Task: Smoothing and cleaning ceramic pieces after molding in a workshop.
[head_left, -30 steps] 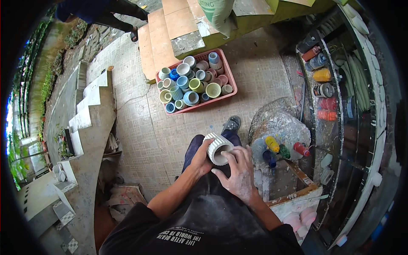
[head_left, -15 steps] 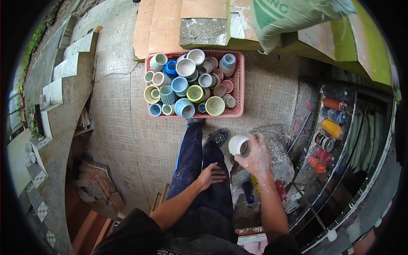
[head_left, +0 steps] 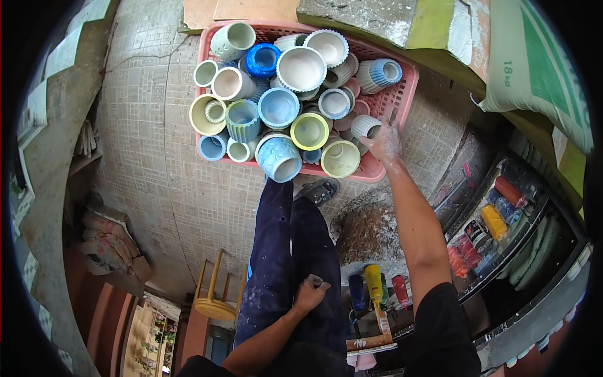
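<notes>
On the near navy-trousered thigh: left hand, fingers curled inward.
Pink perforated plastic basket, right side: white ribbed cylindrical pot, tilted; right hand at its rim, fingers parted; whether gripping, I cannot tell.
Farther left: deep-blue round pot.

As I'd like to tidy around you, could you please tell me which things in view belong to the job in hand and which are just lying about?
Part of the job:
- white pot in the right hand
- other pots
- pink basket holding them

Apparently just lying about:
- stool
- sack
- coloured bottles
</notes>
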The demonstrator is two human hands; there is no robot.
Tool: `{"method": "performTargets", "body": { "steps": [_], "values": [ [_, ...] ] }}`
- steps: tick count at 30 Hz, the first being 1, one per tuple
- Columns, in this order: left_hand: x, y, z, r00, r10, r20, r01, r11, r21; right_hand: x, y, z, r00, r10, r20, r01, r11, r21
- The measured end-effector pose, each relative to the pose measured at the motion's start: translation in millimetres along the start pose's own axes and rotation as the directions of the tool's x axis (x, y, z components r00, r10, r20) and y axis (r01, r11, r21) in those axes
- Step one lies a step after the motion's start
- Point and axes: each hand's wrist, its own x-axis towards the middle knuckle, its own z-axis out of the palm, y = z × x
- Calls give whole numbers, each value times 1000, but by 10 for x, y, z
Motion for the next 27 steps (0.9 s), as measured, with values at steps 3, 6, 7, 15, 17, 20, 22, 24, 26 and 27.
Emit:
{"method": "performTargets", "body": {
  "steps": [3,6,7,15,17,20,22,24,26,27],
  "values": [
    [26,-22,28,1000,11,-16,-11,1000,-23,198,100,250,1000,19,-13,-21,991,-131],
    [22,-51,-58,998,-51,-41,47,995,-86,274,-141,326,995,98,-7,-97,972,-213],
    [11,-30,-29,998,-52,-30,49,995,-89,332,-55,361,995,102,-7,-101,970,-223],
    [-43,55,-71,999,45,-20,-45,999,0,703,-1,349,993,-53,-108,13,938,-346],
    [-65,115,-80,999,50,-11,-49,999,13,822,91,341,992,-48,-114,3,931,-364],
    [-55,108,-79,998,57,-14,-57,998,30,926,124,366,993,-69,-97,27,922,-386],
    [-53,70,-85,998,63,-19,-63,997,34,985,136,378,999,1,32,11,919,-394],
    [-52,24,-107,997,73,-23,-72,996,57,971,140,471,1000,-15,7,16,917,-399],
    [-43,27,-123,998,66,-22,-65,997,45,990,165,526,999,-30,-20,20,916,-401],
    [-39,27,-136,998,58,-21,-57,998,31,1012,185,541,999,-33,-28,19,920,-390]
  ]
}}
